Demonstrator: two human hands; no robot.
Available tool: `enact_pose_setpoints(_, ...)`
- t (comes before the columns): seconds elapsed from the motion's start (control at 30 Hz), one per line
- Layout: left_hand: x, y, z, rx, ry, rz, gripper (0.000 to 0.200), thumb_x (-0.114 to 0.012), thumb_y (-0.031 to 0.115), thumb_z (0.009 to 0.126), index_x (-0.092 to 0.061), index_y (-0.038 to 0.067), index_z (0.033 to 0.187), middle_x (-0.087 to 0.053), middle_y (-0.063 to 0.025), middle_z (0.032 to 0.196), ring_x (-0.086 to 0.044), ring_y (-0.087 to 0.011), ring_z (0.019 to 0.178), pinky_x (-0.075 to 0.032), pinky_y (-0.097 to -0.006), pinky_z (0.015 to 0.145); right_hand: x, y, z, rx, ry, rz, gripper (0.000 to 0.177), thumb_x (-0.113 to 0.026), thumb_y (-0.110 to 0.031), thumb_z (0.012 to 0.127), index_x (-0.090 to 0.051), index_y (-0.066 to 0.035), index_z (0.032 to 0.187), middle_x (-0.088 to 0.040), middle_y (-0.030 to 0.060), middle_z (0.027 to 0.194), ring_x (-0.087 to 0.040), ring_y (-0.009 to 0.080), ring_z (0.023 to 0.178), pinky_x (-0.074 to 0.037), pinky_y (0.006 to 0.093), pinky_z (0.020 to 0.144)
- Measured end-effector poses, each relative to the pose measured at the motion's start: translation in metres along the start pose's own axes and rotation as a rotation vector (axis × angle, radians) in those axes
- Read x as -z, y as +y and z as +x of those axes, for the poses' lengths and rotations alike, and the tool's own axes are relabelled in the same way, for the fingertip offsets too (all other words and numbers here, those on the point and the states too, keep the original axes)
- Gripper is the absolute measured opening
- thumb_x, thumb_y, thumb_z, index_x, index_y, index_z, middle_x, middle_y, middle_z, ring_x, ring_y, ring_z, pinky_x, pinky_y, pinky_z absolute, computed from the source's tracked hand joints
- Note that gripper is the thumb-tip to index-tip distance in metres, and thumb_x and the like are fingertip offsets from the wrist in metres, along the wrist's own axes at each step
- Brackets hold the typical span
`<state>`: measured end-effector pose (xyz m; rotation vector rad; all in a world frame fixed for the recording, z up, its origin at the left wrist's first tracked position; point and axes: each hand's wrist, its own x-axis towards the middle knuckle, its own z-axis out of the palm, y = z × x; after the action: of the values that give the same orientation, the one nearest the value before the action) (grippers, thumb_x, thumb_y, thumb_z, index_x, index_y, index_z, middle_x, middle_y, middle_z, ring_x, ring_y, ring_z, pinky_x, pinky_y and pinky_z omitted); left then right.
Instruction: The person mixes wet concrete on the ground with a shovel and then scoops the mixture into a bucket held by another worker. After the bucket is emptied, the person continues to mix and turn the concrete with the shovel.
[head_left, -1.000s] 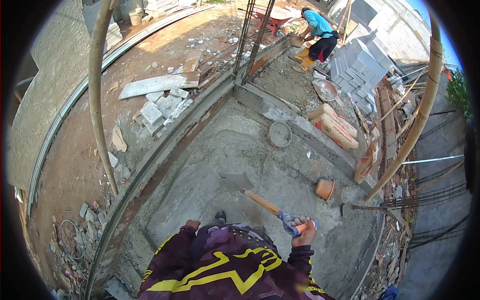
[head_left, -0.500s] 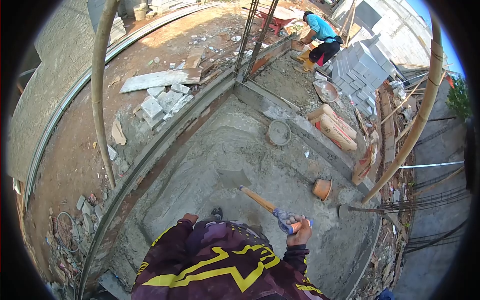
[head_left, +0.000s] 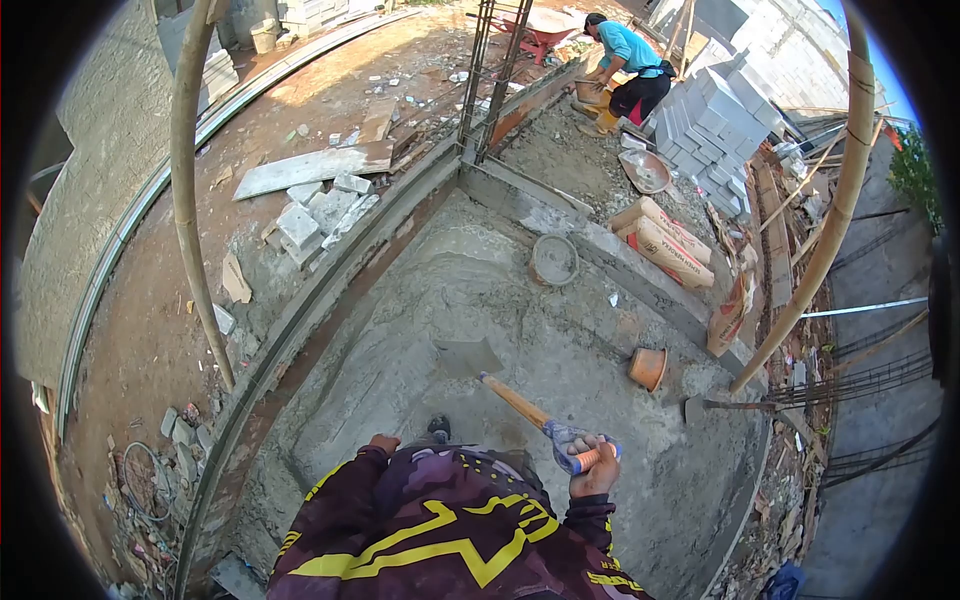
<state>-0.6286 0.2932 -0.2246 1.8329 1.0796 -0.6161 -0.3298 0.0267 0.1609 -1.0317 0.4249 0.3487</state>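
Observation:
My right hand (head_left: 597, 468) is closed around the grip of a shovel (head_left: 518, 402), whose wooden shaft slants away to the upper left. Its blade (head_left: 467, 357) lies against the wet grey mortar (head_left: 420, 290) in front of me. My left hand (head_left: 384, 443) is low beside my body, close to my left leg, apart from the shovel. Its fingers are too small and foreshortened to read. The toe of a dark boot (head_left: 439, 424) shows just right of that hand.
A mortar-filled bucket (head_left: 554, 260), an orange bucket (head_left: 648, 369) and a hoe (head_left: 730, 405) lie right of the blade. Low walls (head_left: 330, 270) edge the mortar; bamboo poles (head_left: 188, 190) rise both sides. Cement bags (head_left: 660, 240) lie right. A bending co-worker (head_left: 630, 75) handles a bucket (head_left: 592, 93).
The view has shifted slightly. The shovel and my right hand keep nearly the same pose. The co-worker's bucket now shows more clearly at their hands.

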Motion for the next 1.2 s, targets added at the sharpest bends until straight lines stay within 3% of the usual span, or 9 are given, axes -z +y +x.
enact_pose_setpoints(0.17,0.055,0.066,-0.064,0.166,-0.094,-0.333,0.051,-0.063,0.039,0.073,-0.06,-0.003,0.101,-0.064,-0.0202,0.091,-0.062,-0.0309,0.089,-0.047,-0.0356,0.076,0.009,0.003,0.001,-0.009,0.013,0.019,0.018,-0.054,-0.011,0.082,-0.046,0.0,0.094,-0.054,0.0136,0.081,-0.056,0.0246,0.066,-0.05,0.0369,0.055)
enact_pose_setpoints(0.27,0.091,0.093,-0.102,-0.204,-0.059,0.014,0.047,-0.063,0.037,0.073,-0.06,0.004,0.107,-0.063,-0.0172,0.099,-0.06,-0.0297,0.094,-0.047,-0.036,0.081,0.01,0.003,0.001,-0.017,0.023,0.033,0.018,-0.054,-0.01,0.082,-0.045,0.0,0.094,-0.054,0.0134,0.081,-0.056,0.0245,0.065,-0.049,0.0369,0.055)
enact_pose_setpoints(0.4,0.152,0.133,-0.169,-0.307,-0.179,0.203,0.046,-0.063,0.038,0.073,-0.06,0.008,0.108,-0.062,-0.015,0.105,-0.058,-0.0288,0.1,-0.044,-0.0376,0.086,0.008,0.0,0.001,-0.021,0.062,0.022,0.017,-0.053,-0.01,0.082,-0.045,-0.001,0.094,-0.054,0.0133,0.081,-0.056,0.0244,0.065,-0.05,0.0366,0.054)
enact_pose_setpoints(0.5,0.193,0.179,-0.235,-0.27,-0.518,0.699,0.047,-0.063,0.037,0.072,-0.06,0.008,0.109,-0.063,-0.0162,0.098,-0.059,-0.0299,0.096,-0.046,-0.0376,0.083,0.005,-0.003,0.002,-0.027,0.068,0.016,0.017,-0.052,-0.01,0.082,-0.044,-0.001,0.094,-0.055,0.0133,0.081,-0.057,0.0247,0.065,-0.05,0.0366,0.054)
enact_pose_setpoints(0.63,0.207,0.215,-0.302,-0.328,-0.775,0.827,0.042,-0.061,0.036,0.072,-0.06,0.008,0.104,-0.063,-0.0169,0.097,-0.058,-0.0342,0.096,-0.045,-0.0403,0.081,0.003,-0.006,0.005,-0.026,0.037,-0.041,0.018,-0.05,-0.013,0.083,-0.044,-0.002,0.095,-0.054,0.0119,0.084,-0.056,0.0246,0.069,-0.05,0.0376,0.058)
enact_pose_setpoints(0.67,0.166,0.149,-0.268,-0.526,-0.729,0.681,0.04,-0.06,0.035,0.074,-0.06,0.007,0.102,-0.063,-0.0182,0.094,-0.06,-0.0353,0.092,-0.046,-0.0403,0.078,0.004,-0.005,0.006,-0.024,0.037,-0.042,0.018,-0.05,-0.013,0.083,-0.044,-0.002,0.096,-0.054,0.012,0.084,-0.056,0.0246,0.068,-0.05,0.0375,0.058)
enact_pose_setpoints(0.77,0.174,0.169,-0.273,-0.539,-0.728,0.583,0.041,-0.06,0.033,0.073,-0.058,0.004,0.102,-0.063,-0.0209,0.091,-0.06,-0.0369,0.089,-0.047,-0.0412,0.076,0.001,-0.006,0.006,-0.019,0.04,-0.051,0.019,-0.05,-0.013,0.083,-0.043,-0.001,0.096,-0.054,0.0123,0.083,-0.056,0.0243,0.068,-0.05,0.0378,0.058)
enact_pose_setpoints(0.8,0.192,0.21,-0.297,-0.377,-0.592,0.691,0.043,-0.06,0.031,0.072,-0.056,0.001,0.103,-0.062,-0.0235,0.09,-0.06,-0.0386,0.088,-0.048,-0.0424,0.074,0.0,-0.005,0.006,-0.015,0.046,-0.049,0.019,-0.05,-0.013,0.083,-0.043,-0.001,0.096,-0.055,0.0124,0.083,-0.056,0.0242,0.068,-0.05,0.0379,0.058)
enact_pose_setpoints(1.2,0.179,0.171,-0.246,-0.658,-0.636,0.535,0.047,-0.051,0.041,0.079,-0.052,0.008,0.112,-0.059,-0.023,0.104,-0.055,-0.0403,0.097,-0.044,-0.0428,0.081,-0.02,-0.003,0.006,0.1,0.095,-0.033,0.024,-0.052,-0.01,0.081,-0.042,-0.002,0.101,-0.056,0.0112,0.074,-0.059,0.0211,0.056,-0.052,0.0318,0.048)
